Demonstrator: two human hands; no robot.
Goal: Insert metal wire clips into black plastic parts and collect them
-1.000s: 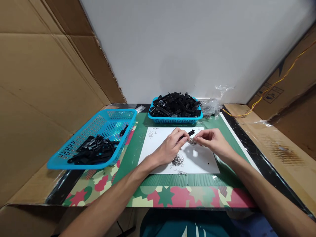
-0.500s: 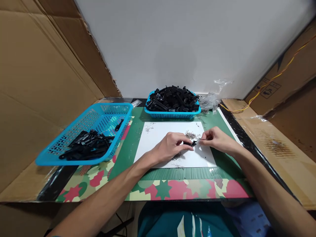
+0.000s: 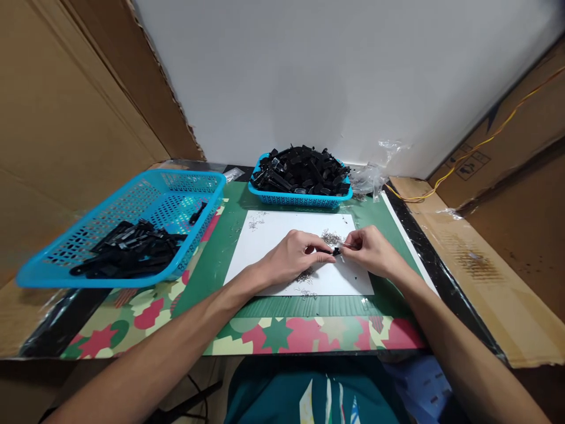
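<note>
Clip (image 3: 335, 251), small and black, pinched at its near end by left hand (image 3: 293, 259), low over white sheet (image 3: 269, 247) at mid-table, likely so that anything dropped shows against the paper. Left fingers curled tight round it, only the tip showing. Right hand (image 3: 368, 253) just beside, fingertips closed on a thin wire spring (image 3: 347, 245) aimed at the clip's end; hands almost touching. Loose springs (image 3: 331, 237) heaped just beyond the hands, more scattered nearer, all within easy reach. Far basket (image 3: 300, 200) piled high with black clips; left basket (image 3: 145, 235) holds a smaller heap toward its near end, apparently kept apart from the far pile. Clear bag (image 3: 368, 179) right of the far basket. Printed marks on the right-hand cardboard (image 3: 468, 165), too small to read; no other writing seen.
</note>
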